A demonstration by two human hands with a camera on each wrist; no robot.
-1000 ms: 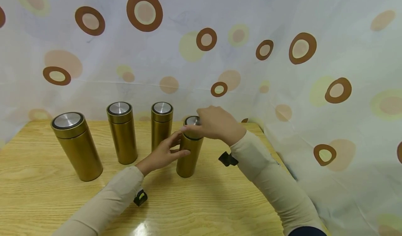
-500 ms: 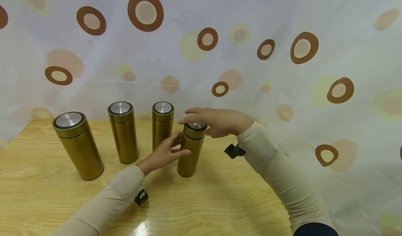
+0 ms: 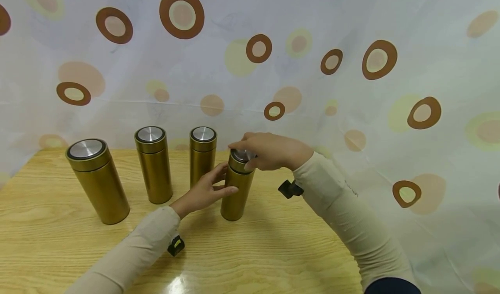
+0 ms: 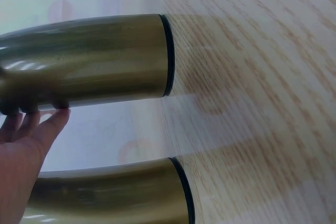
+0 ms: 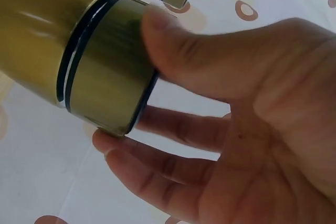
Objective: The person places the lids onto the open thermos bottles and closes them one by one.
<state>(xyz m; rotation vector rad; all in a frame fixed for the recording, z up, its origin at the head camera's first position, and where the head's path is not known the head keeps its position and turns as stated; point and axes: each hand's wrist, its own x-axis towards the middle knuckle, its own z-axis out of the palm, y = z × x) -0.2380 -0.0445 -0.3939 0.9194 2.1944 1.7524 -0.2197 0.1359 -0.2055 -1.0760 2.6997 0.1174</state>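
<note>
A gold thermos flask (image 3: 234,198) stands upright on the table, rightmost of the row. My left hand (image 3: 201,193) holds its body from the left, thumb in front and fingers behind. In the left wrist view, the fingertips (image 4: 60,114) meet the side of this flask (image 4: 105,59). My right hand (image 3: 273,150) grips the silver-topped lid (image 3: 236,165) from above and the right. The right wrist view shows the thumb (image 5: 168,40) on one side of the lid (image 5: 107,69) and the fingers on the other. A thin dark seam separates lid and body.
Three more gold flasks with silver-topped lids stand upright: one close behind my left hand (image 3: 202,159), one left of it (image 3: 156,176) and a wider one (image 3: 99,189) farther left. The wooden table (image 3: 250,259) ends at a patterned curtain (image 3: 304,16) behind and on the right.
My right hand loosened and straightened its fingers over the lid half a second ago; now they have closed round it again. The left hand keeps its place on the flask.
</note>
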